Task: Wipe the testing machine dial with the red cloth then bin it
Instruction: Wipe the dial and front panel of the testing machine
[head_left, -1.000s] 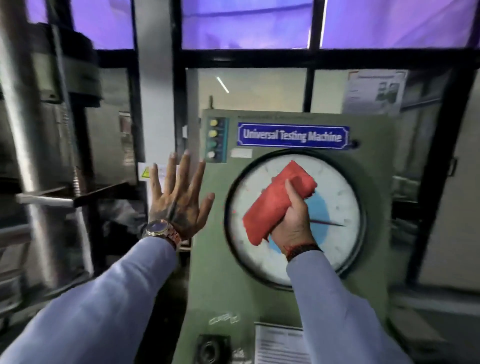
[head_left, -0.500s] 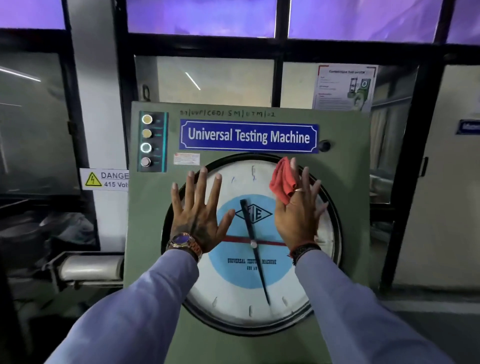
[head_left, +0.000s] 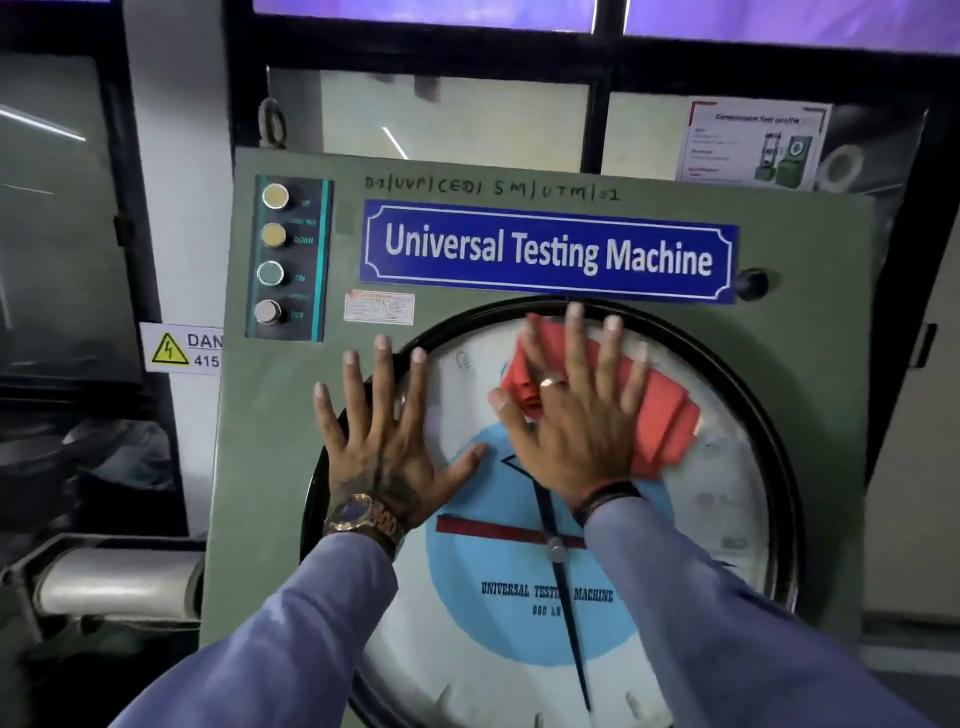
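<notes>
Head view: both hands flat on dial (head_left: 717, 499).
Right hand (head_left: 576, 415) spread, pressing red cloth (head_left: 667, 421); left hand (head_left: 387, 441) spread, empty.

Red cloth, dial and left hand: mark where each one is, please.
red cloth (head_left: 667, 426), head view, on the bare fold right of the fingers.
dial (head_left: 722, 499), head view, on its white face at right.
left hand (head_left: 382, 457), head view, on the back of the hand.
</notes>
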